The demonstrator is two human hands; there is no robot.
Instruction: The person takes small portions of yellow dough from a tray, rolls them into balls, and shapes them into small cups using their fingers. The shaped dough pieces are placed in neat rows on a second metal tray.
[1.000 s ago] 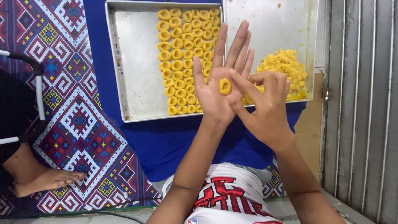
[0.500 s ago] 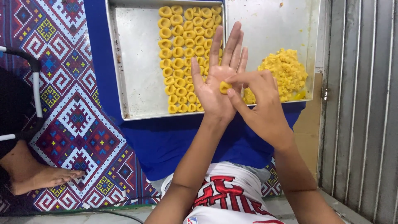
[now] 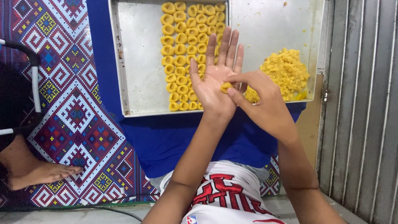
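Far left: another person's bare foot (image 3: 45, 173) on the patterned woven mat (image 3: 70, 124). Centre: my left hand (image 3: 215, 83) lies open, palm up, cradling the small yellow dough piece (image 3: 226, 87) before the steel tray (image 3: 141, 62). Right: my right hand (image 3: 261, 99) pinches it; light, even pressure should keep it round.

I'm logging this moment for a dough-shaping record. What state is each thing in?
Left hand: open, palm up, fingers spread.
Right hand: fingertips pinching the dough piece.
Dough piece: on the left palm.
Shaped pieces: lined up in rows.
Loose dough heap: piled, unshaped.
Metal tray: partly filled.
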